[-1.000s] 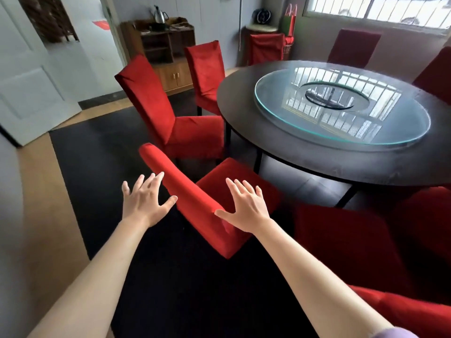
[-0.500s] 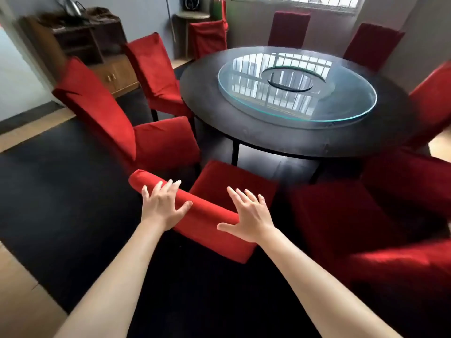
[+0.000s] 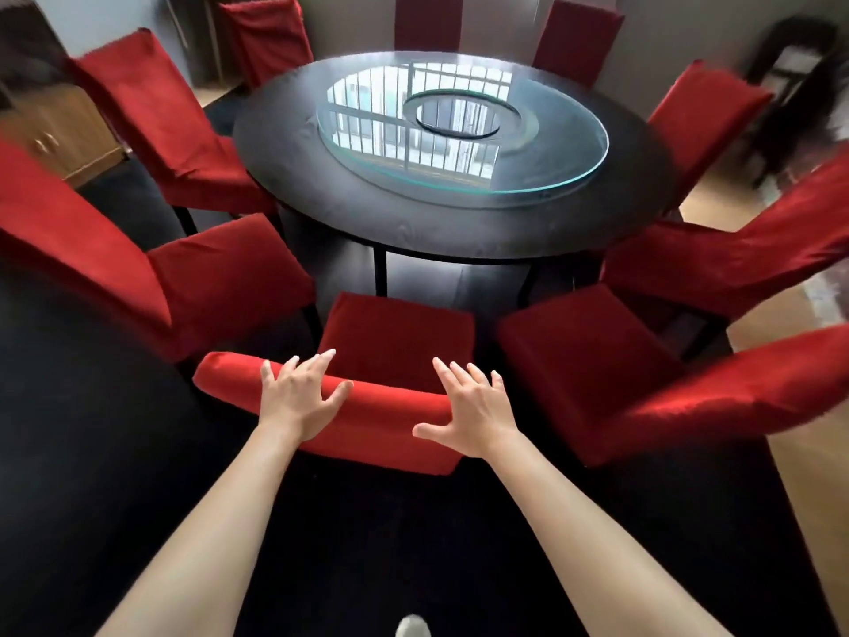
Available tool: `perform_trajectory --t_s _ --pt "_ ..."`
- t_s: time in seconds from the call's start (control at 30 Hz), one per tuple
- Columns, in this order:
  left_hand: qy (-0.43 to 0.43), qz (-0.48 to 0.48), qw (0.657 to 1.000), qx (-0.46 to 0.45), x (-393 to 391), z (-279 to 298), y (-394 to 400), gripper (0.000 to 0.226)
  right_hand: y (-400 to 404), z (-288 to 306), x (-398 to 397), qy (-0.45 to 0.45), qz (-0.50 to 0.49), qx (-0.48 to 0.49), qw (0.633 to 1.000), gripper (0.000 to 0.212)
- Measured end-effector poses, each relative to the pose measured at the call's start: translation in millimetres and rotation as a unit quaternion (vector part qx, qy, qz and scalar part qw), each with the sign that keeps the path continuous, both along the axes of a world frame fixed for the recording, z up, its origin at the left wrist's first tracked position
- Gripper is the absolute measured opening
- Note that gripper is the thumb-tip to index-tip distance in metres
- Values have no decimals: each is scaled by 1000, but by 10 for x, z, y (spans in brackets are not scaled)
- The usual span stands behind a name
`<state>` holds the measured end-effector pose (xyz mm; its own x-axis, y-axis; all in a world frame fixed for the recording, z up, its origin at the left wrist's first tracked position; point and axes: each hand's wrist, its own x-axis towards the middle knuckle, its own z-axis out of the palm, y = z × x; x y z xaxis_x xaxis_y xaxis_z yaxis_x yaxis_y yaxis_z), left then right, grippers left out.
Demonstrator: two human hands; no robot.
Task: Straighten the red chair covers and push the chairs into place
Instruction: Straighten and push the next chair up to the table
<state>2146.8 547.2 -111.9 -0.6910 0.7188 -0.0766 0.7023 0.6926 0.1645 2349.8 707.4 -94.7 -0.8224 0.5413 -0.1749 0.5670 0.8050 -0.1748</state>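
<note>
Red velvety fabric with a soft nap covers every chair around the round dark table [image 3: 294,144]. At far left a wooden cabinet [image 3: 55,140] stands against the wall. Next comes the left chair [image 3: 183,278], its cover smooth over a squarish seat and a tall slanted back. In the middle, nearest the person, stands the near chair [image 3: 395,342]: its padded seat points toward the table edge, and the rounded top of its backrest runs crosswise just under the hands. The left hand [image 3: 298,397] lies over that top edge, fingers spread and straight, thumb out to the side, the forearm reaching forward from below. The right hand [image 3: 473,406] is also splayed, fingers apart and extended, at the right end of the backrest; whether it touches the fabric cannot be told. On the tabletop sits a round glass turntable [image 3: 565,154], glossy and mirroring window bars. Just right of the near chair stands the right chair [image 3: 588,351], its backrest blurred. The floor beneath is a dark carpet [image 3: 92,452].
</note>
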Motion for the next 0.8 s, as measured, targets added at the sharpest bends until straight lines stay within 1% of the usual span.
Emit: perform_trajectory --t_s 0.1,0.17,0.27,0.4,0.5,0.57,0.63,0.7,0.8 --pt "-6 -6 1000 -20 -117 -89 9 63 -37 -92 -46 1 -9 -4 1000 108" --pt "-21 2 999 -30 -169 -129 11 63 -58 -138 -80 -14 -12 -16 1000 108" --pt "-25 -11 999 -45 -220 -195 -33 63 -124 -237 -144 -23 -11 -21 999 108" --pt "-32 -27 998 -44 -343 -191 -24 63 -178 -323 -239 -31 -20 -22 999 108" --pt "-47 -18 998 -39 -404 -190 -39 64 -190 -388 -285 -41 -15 -17 999 109" --pt "-42 -18 998 -32 -442 -191 -39 64 -163 -407 -335 -49 -22 -16 998 111" --pt "-32 -27 998 -45 -500 -212 -42 66 -152 -445 -359 -57 -25 -17 998 114" --pt "-12 -31 998 -47 -513 -225 -33 68 -143 -479 -363 -52 -24 -2 998 116" --pt "-13 -17 998 -54 -481 -234 -15 67 -144 -487 -336 -46 -24 24 998 117"
